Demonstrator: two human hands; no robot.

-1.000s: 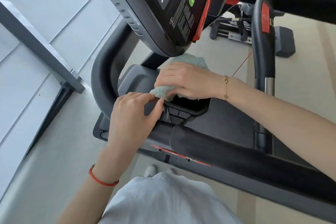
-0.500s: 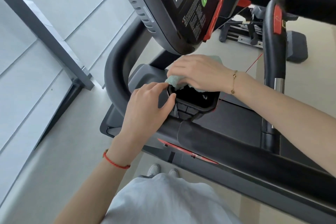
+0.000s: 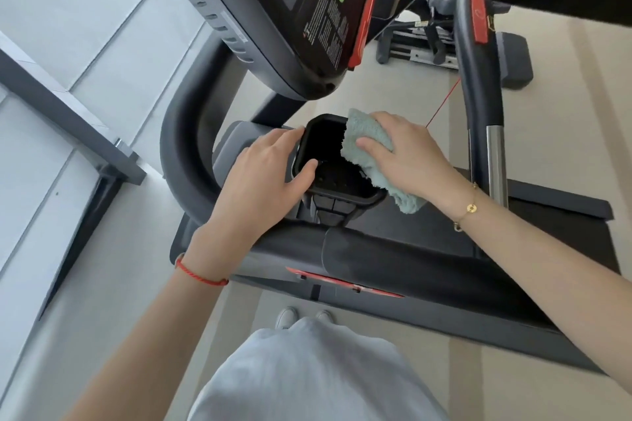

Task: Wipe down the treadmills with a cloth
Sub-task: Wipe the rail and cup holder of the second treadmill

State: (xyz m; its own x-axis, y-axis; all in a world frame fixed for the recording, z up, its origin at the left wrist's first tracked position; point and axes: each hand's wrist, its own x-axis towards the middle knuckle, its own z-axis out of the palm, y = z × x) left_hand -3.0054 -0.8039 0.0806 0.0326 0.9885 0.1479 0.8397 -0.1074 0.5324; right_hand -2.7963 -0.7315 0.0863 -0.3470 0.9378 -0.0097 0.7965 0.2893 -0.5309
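While pale beige flooring [image 3: 564, 133] spreads under everything and a wall of light grey panels [image 3: 85, 27] with a dark slanted beam [image 3: 68, 120] fills the left side, a dark treadmill [image 3: 444, 284] takes up the middle of the view, seen steeply from above. Its console [image 3: 290, 10] juts in at the top, black and glossy, with a green button, a block of small white print and red trim along its right edge. A curved black handrail [image 3: 181, 147] bends round on the left, and an upright grip [image 3: 478, 79] with a red patch and a silver band stands on the right, a thin red cord running beside it. Below the console sits a black square cup holder [image 3: 321, 133], its inside deep and dark. The left hand [image 3: 263, 178] grips the holder's left rim, thumb hooked over the edge into the opening. The right hand [image 3: 407, 157] presses a pale teal terry cloth [image 3: 362, 133] against the holder's right rim, fingers spread flat on top of it; the cloth is fluffy, folded, and hangs past the rim toward the wrist. More gym equipment [image 3: 444, 44] stands on the floor beyond. White shoes [image 3: 301, 316] and a light grey garment [image 3: 307, 376] show at the bottom.
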